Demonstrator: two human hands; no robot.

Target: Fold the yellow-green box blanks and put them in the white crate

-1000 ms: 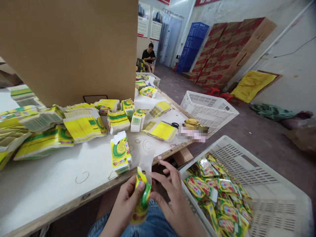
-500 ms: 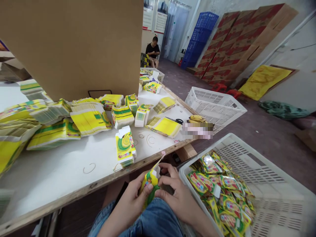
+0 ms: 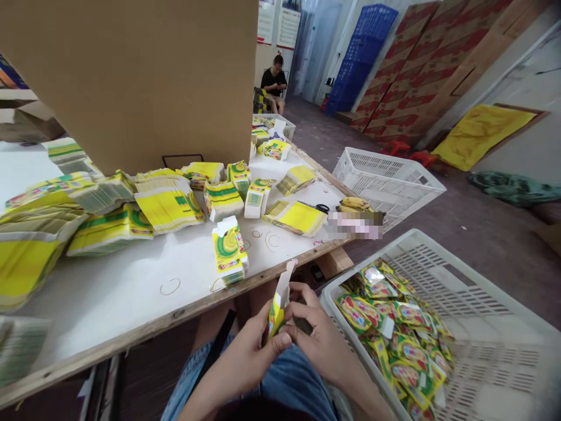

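held carton (image 3: 275,317): yellow/green, white flap | tabletop (image 3: 131,269): white | stacked crates (image 3: 357,58): blue

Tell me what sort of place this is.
Probably a small packing workshop. Bundles of printed cartons lie on the worktable, a white plastic crate beside it holds many printed packets, and red-printed cardboard boxes are stacked by the wall.

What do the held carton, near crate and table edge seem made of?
Held carton: probably thin printed card, given its flat white flap; gloss unclear. Near crate: likely moulded plastic, dull, with regular slots. Table edge: apparently bare wood, rough, with dark knot-like spots.
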